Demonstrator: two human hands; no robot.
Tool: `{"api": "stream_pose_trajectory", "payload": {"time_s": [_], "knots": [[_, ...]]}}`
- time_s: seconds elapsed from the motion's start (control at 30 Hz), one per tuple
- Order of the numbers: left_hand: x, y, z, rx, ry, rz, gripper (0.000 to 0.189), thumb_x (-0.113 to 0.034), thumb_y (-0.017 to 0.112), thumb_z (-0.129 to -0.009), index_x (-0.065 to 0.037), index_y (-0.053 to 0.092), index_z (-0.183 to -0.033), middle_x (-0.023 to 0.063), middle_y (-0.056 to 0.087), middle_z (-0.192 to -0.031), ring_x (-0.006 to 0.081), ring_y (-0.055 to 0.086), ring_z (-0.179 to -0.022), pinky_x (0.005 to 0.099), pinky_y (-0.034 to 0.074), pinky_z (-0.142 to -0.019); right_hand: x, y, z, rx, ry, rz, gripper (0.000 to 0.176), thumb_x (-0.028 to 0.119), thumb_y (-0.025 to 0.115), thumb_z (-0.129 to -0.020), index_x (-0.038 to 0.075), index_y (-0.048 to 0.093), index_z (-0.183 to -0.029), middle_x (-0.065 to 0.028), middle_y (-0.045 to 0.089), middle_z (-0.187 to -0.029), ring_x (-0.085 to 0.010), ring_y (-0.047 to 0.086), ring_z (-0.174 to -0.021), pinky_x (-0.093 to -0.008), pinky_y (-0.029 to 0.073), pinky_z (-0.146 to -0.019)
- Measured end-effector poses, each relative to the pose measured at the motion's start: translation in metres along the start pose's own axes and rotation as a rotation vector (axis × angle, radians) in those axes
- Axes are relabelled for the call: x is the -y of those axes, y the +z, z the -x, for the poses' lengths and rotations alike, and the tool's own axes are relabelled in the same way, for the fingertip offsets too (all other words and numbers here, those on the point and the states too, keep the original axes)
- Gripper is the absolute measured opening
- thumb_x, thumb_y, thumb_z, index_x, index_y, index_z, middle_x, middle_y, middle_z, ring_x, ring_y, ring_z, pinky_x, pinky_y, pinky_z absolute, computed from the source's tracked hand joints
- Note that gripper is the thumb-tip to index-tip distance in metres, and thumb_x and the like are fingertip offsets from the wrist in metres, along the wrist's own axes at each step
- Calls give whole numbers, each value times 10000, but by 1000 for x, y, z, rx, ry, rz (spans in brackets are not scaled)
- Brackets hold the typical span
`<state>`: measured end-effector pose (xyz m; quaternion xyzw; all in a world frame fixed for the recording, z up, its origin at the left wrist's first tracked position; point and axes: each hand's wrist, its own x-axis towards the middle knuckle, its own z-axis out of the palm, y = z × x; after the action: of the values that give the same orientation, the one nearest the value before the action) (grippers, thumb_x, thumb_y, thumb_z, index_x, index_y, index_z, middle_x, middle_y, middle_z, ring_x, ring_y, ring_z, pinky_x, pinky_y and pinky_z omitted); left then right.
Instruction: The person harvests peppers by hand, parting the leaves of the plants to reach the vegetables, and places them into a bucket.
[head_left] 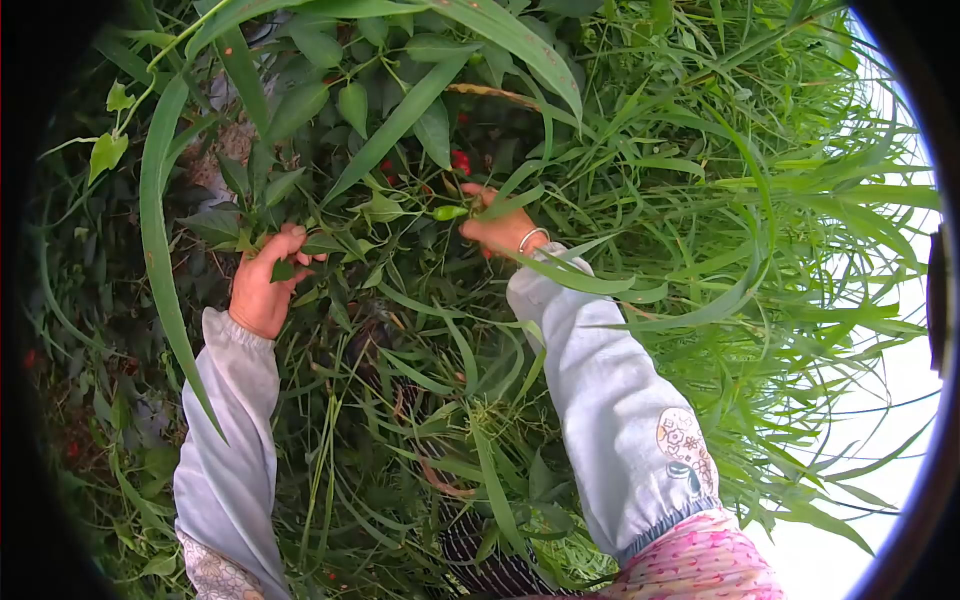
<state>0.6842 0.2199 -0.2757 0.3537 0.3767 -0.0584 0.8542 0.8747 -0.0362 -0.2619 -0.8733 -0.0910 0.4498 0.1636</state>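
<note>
On the left, my left hand [266, 284] is closed, thumb against fingers, on a leafy pepper plant stem [318, 243]; a dark leaf covers part of the fingers. My right hand [503, 230], with a light bracelet [532, 240] at the wrist, reaches into the foliage at the upper middle. Its thumb and fingers are apart, and some fingers are hidden by leaves. A small green chili pepper [450, 212] hangs at the gap between them. Just above the fingertips shows a red chili pepper [460, 161], partly behind leaves.
Long grass blades [160, 220] arch in front of both arms, and dense tall grass [800, 200] fills the right side. Pepper leaves [352, 107] crowd the top. Dark striped cloth [490, 560] shows at the bottom. More red spots [72, 450] dot the foliage at lower left.
</note>
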Motion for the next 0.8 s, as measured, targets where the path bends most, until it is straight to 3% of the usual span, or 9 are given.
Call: {"api": "stream_pose_trajectory", "payload": {"time_s": [0.1, 0.2, 0.33, 0.43, 0.47, 0.5, 0.63, 0.7, 0.8], "knots": [[0, 5, 6, -10, 0, 12, 236, -204, 598, -803, -49, 566, -978, 16, 544, -810, 137, 533, -765, 296, 413, -726, -23, 10, -17, -99, -153, 121, 646, 268, 647, -691, 86, 441, -1276, -106, 603, -843, -194, 577, -696, -308, 463, -670], [5, 8, 9, 9, 11, -47, 249, -208, 616, -791, -41, 567, -969, 18, 557, -839, 132, 522, -749, 297, 411, -725, -14, 4, -1, -77, -43, 165, 536, 287, 642, -695, 62, 530, -1169, -110, 616, -851, -217, 579, -725, -326, 455, -699], [18, 21, 13, 56, 137, -164, 208, -195, 602, -801, 5, 568, -850, 39, 589, -786, 130, 559, -759, 280, 415, -735, -3, -10, -1, 131, -23, 204, 434, 316, 656, -699, 54, 608, -1042, -98, 623, -943, -190, 579, -826, -307, 451, -750], [32, 29, 22, 112, 167, -351, 185, -173, 575, -833, 11, 566, -850, 50, 604, -795, 135, 569, -739, 266, 423, -724, -12, -7, 7, 128, -3, -147, 408, 292, 663, -712, 70, 607, -1050, -68, 634, -929, -165, 575, -842, -299, 445, -781], [32, 30, 23, 156, 78, -556, 149, -146, 564, -848, 2, 572, -867, 55, 618, -819, 141, 575, -718, 262, 441, -721, -14, -5, 14, 256, 15, -56, 419, 341, 652, -712, 79, 620, -1037, -82, 642, -944, -187, 577, -908, -289, 428, -849], [40, 31, 22, 191, 145, -699, 116, -120, 558, -843, -10, 581, -870, 95, 629, -874, 202, 599, -800, 306, 462, -767, -19, 2, 24, 320, 53, -38, 418, 322, 673, -707, 83, 619, -1047, -58, 638, -907, -180, 572, -903, -292, 424, -856], [55, 52, 33, 381, 650, -950, 160, -16, 577, -695, 9, 572, -853, 162, 596, -951, 331, 515, -1096, 394, 451, -856, -7, 9, 73, 138, 87, -536, 369, 187, 707, -707, 94, 622, -1053, -41, 626, -886, -132, 558, -878, -283, 440, -798], [62, 62, 45, 435, 578, -1204, 140, 3, 592, -637, -8, 569, -775, 135, 573, -947, 307, 442, -1194, 371, 429, -908, -17, 6, 75, -90, 7, -626, 361, 138, 714, -710, 88, 619, -1055, -25, 619, -860, -88, 554, -816, -237, 448, -726], [88, 68, 52, 510, 553, -1375, 165, 7, 595, -648, -10, 586, -811, 125, 564, -993, 274, 388, -1249, 359, 393, -964, 17, -20, 80, -176, -53, -637, 347, 156, 683, -727, 75, 601, -1055, -42, 620, -844, -109, 572, -787, -259, 460, -725]]}}
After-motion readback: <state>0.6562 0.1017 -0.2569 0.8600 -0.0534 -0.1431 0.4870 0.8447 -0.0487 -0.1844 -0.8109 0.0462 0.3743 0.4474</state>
